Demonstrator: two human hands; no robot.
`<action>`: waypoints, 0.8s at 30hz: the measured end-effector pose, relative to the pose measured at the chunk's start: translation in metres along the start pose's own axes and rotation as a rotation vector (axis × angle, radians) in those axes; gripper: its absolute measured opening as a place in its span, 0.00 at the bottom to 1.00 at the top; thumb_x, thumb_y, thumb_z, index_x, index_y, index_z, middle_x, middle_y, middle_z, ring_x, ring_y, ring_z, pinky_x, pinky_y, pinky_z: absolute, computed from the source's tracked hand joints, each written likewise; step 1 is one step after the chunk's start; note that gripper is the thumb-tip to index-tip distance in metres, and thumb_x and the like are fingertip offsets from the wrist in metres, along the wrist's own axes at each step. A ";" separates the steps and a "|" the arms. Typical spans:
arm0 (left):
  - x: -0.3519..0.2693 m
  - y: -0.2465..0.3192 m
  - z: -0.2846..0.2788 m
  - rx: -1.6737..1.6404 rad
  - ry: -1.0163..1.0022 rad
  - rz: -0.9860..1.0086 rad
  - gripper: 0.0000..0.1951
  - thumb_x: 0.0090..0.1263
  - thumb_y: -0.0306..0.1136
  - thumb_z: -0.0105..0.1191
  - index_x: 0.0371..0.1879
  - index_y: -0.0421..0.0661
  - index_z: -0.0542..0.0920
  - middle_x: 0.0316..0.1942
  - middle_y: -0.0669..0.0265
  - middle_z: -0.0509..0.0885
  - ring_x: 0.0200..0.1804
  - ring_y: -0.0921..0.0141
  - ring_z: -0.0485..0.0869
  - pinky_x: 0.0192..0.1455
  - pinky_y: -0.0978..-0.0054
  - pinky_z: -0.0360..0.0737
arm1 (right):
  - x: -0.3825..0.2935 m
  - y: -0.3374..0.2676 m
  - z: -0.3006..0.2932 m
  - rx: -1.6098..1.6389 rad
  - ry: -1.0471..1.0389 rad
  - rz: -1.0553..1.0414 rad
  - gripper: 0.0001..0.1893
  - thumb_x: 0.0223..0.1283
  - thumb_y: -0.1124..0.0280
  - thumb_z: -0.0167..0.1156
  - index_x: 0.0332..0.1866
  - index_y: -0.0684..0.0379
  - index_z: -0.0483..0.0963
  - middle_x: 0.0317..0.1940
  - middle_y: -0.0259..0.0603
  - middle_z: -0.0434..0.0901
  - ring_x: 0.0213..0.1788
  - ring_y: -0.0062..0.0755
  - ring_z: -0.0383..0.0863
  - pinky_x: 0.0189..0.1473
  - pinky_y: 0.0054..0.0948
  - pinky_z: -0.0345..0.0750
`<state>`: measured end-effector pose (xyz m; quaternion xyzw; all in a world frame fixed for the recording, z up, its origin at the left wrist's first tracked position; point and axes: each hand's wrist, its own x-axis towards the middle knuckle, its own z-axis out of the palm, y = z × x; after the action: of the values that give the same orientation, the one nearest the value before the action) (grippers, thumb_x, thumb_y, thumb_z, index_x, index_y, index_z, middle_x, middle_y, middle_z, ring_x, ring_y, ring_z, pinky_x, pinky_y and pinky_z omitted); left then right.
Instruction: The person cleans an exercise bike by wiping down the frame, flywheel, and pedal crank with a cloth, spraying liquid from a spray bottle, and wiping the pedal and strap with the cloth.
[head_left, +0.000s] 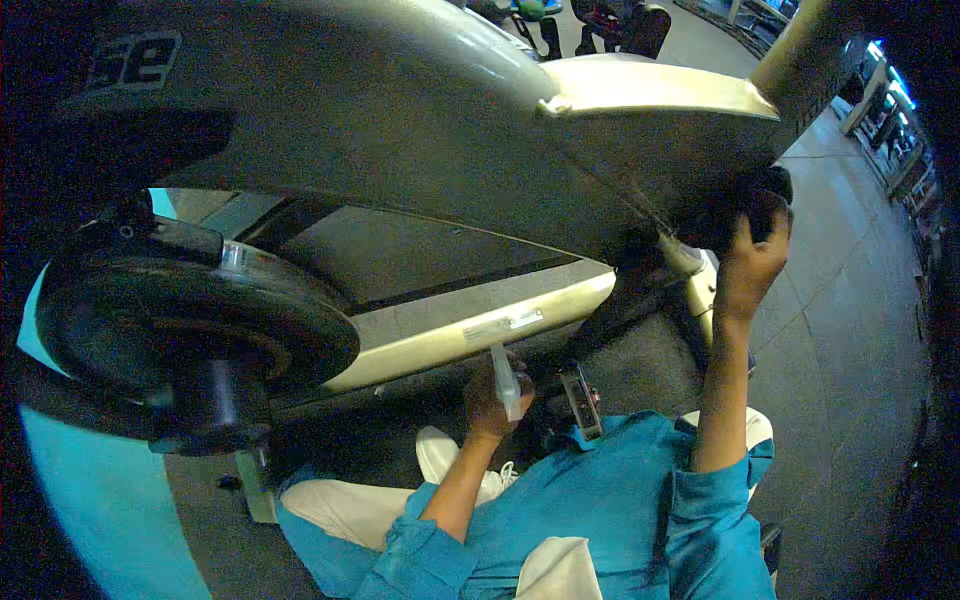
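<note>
A large exercise machine with a dark side cover (420, 127) and pale metal frame (420, 349) stands before me. Below the frame's lower bar, my left hand (499, 394) is closed around a translucent white plastic piece (508, 386), whose narrow end points up at a small label on the bar. Over at the right, my right hand (757, 255) reaches up with its fingers against a dark rounded part (765, 199) at the machine's underside; whether it grips that part or only touches it is too dark to tell.
A big round black pedal or wheel part (195, 322) juts out at the left. A pale tube leg (701, 300) stands beside my right forearm. A small rectangular device (581, 401) lies near my chest. Tiled floor (832, 300) stretches to the right, with other equipment at the far top.
</note>
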<state>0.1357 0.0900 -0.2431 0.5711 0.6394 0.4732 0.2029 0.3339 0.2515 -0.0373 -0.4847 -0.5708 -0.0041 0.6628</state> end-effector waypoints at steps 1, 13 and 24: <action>0.001 0.002 0.000 -0.037 -0.069 -0.098 0.21 0.50 0.34 0.61 0.44 0.45 0.71 0.33 0.63 0.80 0.36 0.66 0.81 0.39 0.70 0.78 | -0.004 -0.005 -0.001 -0.032 -0.028 0.010 0.17 0.41 0.78 0.56 0.41 0.64 0.71 0.39 0.48 0.73 0.41 0.45 0.73 0.50 0.34 0.69; 0.012 -0.022 0.005 0.090 0.195 0.120 0.24 0.54 0.31 0.57 0.51 0.43 0.67 0.36 0.57 0.77 0.38 0.58 0.78 0.43 0.66 0.76 | -0.041 -0.078 -0.014 0.213 -0.331 -0.297 0.16 0.36 0.83 0.53 0.36 0.61 0.75 0.37 0.44 0.75 0.43 0.41 0.75 0.49 0.33 0.71; 0.002 -0.005 -0.108 -0.075 0.074 -0.320 0.14 0.60 0.35 0.56 0.39 0.39 0.75 0.34 0.58 0.80 0.37 0.64 0.79 0.39 0.67 0.75 | -0.210 -0.090 0.049 0.095 -0.810 -0.240 0.19 0.44 0.70 0.61 0.46 0.56 0.73 0.49 0.50 0.72 0.50 0.56 0.72 0.49 0.51 0.71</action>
<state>0.0456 0.0518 -0.1962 0.4361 0.7110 0.4791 0.2732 0.1738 0.1204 -0.1461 -0.3462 -0.8370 0.1361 0.4014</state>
